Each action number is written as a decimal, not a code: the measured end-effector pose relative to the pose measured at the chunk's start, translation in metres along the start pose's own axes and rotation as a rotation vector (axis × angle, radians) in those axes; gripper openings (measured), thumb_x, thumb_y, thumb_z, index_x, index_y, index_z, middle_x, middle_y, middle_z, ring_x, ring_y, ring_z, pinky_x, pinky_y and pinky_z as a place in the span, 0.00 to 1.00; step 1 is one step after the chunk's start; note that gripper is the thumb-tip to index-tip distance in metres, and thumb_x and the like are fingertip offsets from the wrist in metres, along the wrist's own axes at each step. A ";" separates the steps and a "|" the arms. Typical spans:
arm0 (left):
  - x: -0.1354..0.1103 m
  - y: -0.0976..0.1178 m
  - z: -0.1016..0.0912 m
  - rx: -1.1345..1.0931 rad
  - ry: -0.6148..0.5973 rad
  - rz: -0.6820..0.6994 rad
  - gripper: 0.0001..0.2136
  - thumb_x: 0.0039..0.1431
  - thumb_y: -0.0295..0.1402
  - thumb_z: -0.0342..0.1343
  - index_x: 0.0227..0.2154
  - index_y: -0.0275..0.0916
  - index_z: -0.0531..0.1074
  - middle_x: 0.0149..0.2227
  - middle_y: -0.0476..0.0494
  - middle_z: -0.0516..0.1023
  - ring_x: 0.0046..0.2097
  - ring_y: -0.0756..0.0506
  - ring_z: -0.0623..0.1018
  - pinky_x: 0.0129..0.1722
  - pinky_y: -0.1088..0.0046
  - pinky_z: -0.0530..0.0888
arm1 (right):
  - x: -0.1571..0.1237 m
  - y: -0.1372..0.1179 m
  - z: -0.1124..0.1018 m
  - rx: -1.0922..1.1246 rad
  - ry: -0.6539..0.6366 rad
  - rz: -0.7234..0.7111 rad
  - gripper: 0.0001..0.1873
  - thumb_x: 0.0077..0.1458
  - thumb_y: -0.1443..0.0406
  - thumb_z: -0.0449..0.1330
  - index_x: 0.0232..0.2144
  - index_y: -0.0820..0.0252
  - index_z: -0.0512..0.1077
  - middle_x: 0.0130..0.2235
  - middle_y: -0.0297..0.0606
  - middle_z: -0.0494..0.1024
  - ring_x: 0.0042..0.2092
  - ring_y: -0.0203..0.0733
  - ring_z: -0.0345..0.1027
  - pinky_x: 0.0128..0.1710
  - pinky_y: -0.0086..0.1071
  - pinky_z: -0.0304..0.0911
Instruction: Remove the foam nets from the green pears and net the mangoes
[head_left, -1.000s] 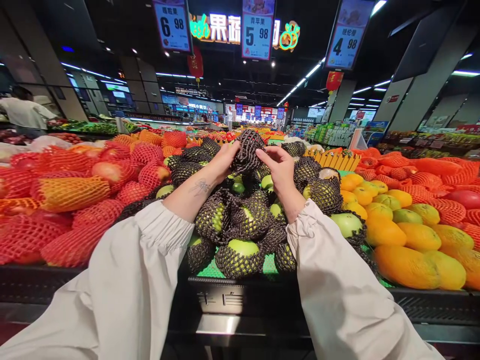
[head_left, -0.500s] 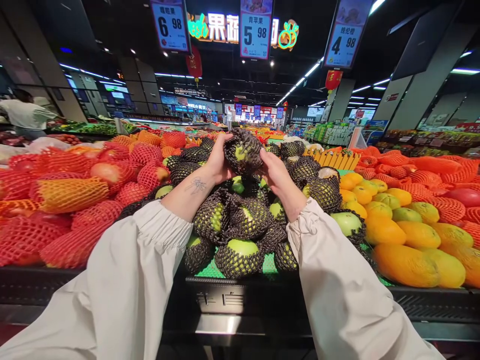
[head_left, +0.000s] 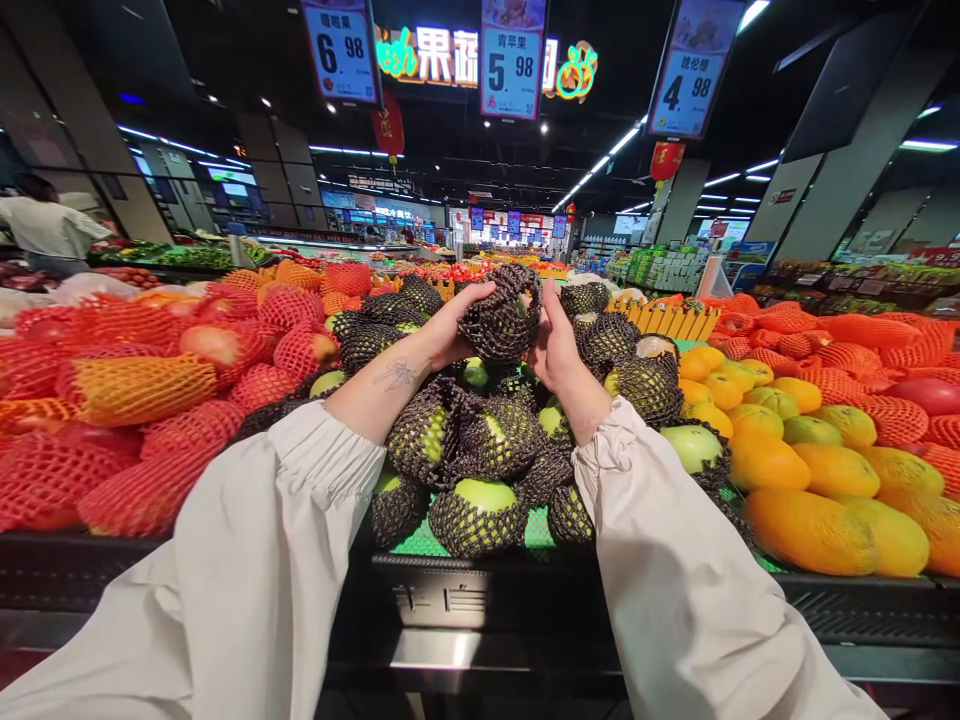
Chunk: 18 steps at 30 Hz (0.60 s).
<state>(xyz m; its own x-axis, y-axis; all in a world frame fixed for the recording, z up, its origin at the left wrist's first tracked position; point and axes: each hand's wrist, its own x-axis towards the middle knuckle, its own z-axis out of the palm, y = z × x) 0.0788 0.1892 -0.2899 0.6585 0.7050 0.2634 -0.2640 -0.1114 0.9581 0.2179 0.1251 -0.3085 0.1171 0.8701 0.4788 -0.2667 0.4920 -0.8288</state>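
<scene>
Both hands hold one green apple wrapped in a black foam net (head_left: 501, 318) above a pile of the same netted green apples (head_left: 480, 440). My left hand (head_left: 448, 330) cups its left side with fingers curled over the top. My right hand (head_left: 553, 345) presses against its right side, fingers closed on the net. White sleeves cover both forearms. The apple itself is almost hidden by the net.
Red-netted apples (head_left: 150, 380) fill the left of the display, oranges and yellow fruit (head_left: 817, 470) the right. A black display edge (head_left: 465, 590) runs along the front. Price signs (head_left: 511, 60) hang overhead. A person in white (head_left: 45, 225) stands far left.
The netted apple has turned in my hands: the green patch seen half a second ago is now covered by net. My right hand moved from the front to the apple's right side.
</scene>
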 end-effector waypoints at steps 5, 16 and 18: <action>0.002 0.000 0.000 -0.034 0.017 -0.009 0.23 0.54 0.54 0.60 0.42 0.40 0.77 0.41 0.40 0.85 0.45 0.39 0.82 0.43 0.63 0.81 | -0.003 0.001 0.002 -0.049 0.004 -0.031 0.37 0.47 0.36 0.63 0.51 0.51 0.73 0.48 0.38 0.82 0.58 0.52 0.72 0.57 0.48 0.71; 0.008 -0.007 -0.002 0.072 0.055 -0.013 0.22 0.53 0.56 0.61 0.39 0.42 0.77 0.35 0.39 0.83 0.41 0.35 0.81 0.39 0.60 0.78 | -0.001 0.006 0.001 0.061 0.140 0.242 0.16 0.49 0.55 0.69 0.38 0.54 0.74 0.36 0.33 0.82 0.44 0.47 0.78 0.44 0.45 0.77; 0.010 -0.008 -0.003 0.122 0.070 0.045 0.22 0.55 0.56 0.60 0.38 0.41 0.78 0.36 0.39 0.82 0.44 0.34 0.81 0.44 0.59 0.77 | -0.001 0.009 0.002 0.044 0.176 0.201 0.16 0.46 0.59 0.72 0.37 0.55 0.74 0.36 0.33 0.82 0.43 0.46 0.78 0.44 0.44 0.78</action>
<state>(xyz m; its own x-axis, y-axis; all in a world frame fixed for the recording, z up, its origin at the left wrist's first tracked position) 0.0856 0.1991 -0.2950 0.5958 0.7442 0.3020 -0.2019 -0.2252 0.9532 0.2139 0.1287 -0.3155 0.2208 0.9440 0.2453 -0.3420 0.3105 -0.8869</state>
